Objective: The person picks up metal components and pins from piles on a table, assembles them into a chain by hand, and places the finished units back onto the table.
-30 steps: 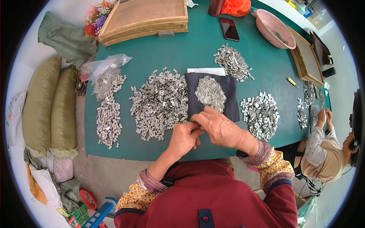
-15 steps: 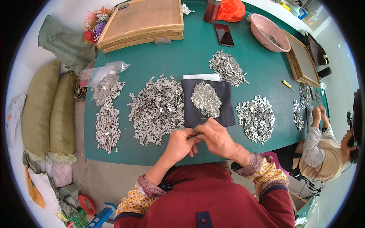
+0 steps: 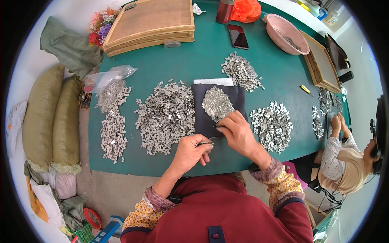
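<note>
My left hand [image 3: 191, 152] pinches a small dark metal piece [image 3: 204, 143] just above the green table's [image 3: 178, 60] near edge. My right hand [image 3: 237, 131] rests on the dark cloth [image 3: 201, 105], fingertips at the near edge of a heap of thin silver pins [image 3: 217, 103], pinching what looks like a pin. A big pile of small silver metal parts [image 3: 166, 116] lies left of the cloth. Another pile of parts [image 3: 272, 124] lies to the right of my right hand.
More part piles lie at the far left [image 3: 112, 121] and behind the cloth [image 3: 242, 72]. Wooden trays [image 3: 152, 24], a phone [image 3: 238, 36], a pink basin [image 3: 285, 33] and a clear bag [image 3: 106, 77] sit further back. Another person [image 3: 344, 160] works at the right end. Sacks [image 3: 50, 117] lie left.
My hands were joined over the cloth's near edge; now they are apart, the left drawn back toward me and the right reaching to the pin heap.
</note>
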The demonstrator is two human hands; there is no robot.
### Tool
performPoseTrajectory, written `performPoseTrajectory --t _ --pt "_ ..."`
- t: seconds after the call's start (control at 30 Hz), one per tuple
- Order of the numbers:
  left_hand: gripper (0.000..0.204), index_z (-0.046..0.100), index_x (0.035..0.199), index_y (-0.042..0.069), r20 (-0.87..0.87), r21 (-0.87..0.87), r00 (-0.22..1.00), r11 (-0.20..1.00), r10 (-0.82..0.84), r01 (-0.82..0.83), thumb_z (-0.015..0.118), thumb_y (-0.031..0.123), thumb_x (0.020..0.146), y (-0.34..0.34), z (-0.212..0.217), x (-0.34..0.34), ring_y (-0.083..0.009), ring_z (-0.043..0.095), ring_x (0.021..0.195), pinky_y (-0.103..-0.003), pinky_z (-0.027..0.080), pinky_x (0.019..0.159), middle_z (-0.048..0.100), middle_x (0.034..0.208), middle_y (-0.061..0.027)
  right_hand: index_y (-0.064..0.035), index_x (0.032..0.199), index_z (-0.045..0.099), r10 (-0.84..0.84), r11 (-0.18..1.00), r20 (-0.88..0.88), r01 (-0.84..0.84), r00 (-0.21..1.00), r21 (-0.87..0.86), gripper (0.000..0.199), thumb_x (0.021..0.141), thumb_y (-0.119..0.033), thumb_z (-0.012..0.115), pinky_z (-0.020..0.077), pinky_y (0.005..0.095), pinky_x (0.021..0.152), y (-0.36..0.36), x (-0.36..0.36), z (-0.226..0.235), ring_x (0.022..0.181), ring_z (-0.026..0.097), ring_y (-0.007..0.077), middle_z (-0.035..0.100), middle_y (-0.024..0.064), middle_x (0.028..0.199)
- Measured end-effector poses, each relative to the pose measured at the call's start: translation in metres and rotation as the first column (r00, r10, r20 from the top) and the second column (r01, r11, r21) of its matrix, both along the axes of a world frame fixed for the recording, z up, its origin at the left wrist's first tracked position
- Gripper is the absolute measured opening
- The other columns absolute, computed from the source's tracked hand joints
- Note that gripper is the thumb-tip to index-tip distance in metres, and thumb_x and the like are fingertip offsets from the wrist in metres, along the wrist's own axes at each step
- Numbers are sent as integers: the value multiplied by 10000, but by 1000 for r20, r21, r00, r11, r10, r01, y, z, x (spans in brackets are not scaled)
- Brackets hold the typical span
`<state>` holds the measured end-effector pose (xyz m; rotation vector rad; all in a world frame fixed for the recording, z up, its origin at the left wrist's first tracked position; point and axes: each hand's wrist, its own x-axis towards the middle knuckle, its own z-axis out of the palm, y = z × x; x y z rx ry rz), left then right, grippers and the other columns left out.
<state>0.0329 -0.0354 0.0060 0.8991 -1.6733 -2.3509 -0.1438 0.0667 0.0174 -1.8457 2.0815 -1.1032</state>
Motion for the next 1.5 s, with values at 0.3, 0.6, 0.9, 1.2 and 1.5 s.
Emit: performPoseTrajectory --t 0.3,0.6,0.9,1.2,1.5 --pt "83 661 915 -57 -8 -21 1000 1000 15 -16 623 11 890 -3 -6 6 -141 641 549 -243 514 425 631 726 -86 -36 829 562 79 992 -337 -41 938 119 108 767 -56 647 425 402 757 -21 -2 -14 840 515 293 526 111 854" --pt "85 665 901 -61 15 -48 1000 999 0 1 625 13 887 -3 -4 4 -140 633 542 -241 503 420 628 714 -82 -25 950 586 87 992 -79 -79 993 96 186 775 34 609 438 406 772 -14 2 -1 878 523 309 537 124 882" --pt "99 673 889 -54 26 -109 1000 994 -17 20 629 34 877 1 0 3 -131 615 484 -246 477 424 634 622 -82 -5 1002 578 288 952 88 -295 954 87 251 760 53 609 460 406 752 -12 19 17 851 524 326 553 130 892" --pt "76 664 846 -67 53 -123 998 992 -29 35 625 -8 874 4 6 1 -134 617 501 -245 485 434 637 638 -86 -9 1003 531 305 951 49 -307 951 45 300 722 53 614 460 408 749 -10 20 13 847 535 329 566 130 900" --pt "83 669 844 -73 31 -103 998 993 -54 57 611 -22 877 3 4 0 -139 631 522 -246 496 431 641 666 -87 -6 1043 516 315 946 52 -318 948 60 357 704 45 615 460 405 754 -8 24 12 842 534 319 567 123 897"
